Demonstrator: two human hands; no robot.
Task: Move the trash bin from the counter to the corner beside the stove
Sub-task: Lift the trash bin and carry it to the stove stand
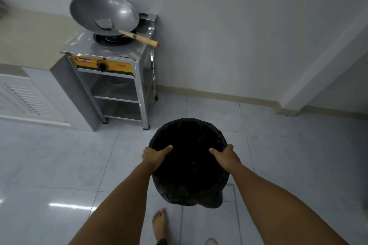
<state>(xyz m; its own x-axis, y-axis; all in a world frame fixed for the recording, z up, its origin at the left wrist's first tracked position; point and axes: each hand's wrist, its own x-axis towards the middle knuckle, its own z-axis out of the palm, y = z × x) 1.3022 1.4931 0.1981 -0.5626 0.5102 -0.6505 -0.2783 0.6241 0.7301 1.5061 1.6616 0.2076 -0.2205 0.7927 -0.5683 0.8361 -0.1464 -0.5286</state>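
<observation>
The trash bin (189, 129), lined with a black bag, hangs above the tiled floor in front of me. My left hand (154, 155) grips its left rim, thumb over the edge. On the right rim sits my right hand (226, 156), holding the same way. The steel stove stand (111, 65) with a yellow front panel stands up-left of the bin, against the wall. Bare floor lies between the stove's right side and the wall (199, 105), just beyond the bin.
A wok (103, 12) with a wooden-handled spatula (139, 38) rests on the burner, the handle sticking out to the right. The beige counter (25, 42) and cabinet adjoin the stove's left. A wall projection (294, 105) juts out at right. My bare foot (159, 223) is below the bin.
</observation>
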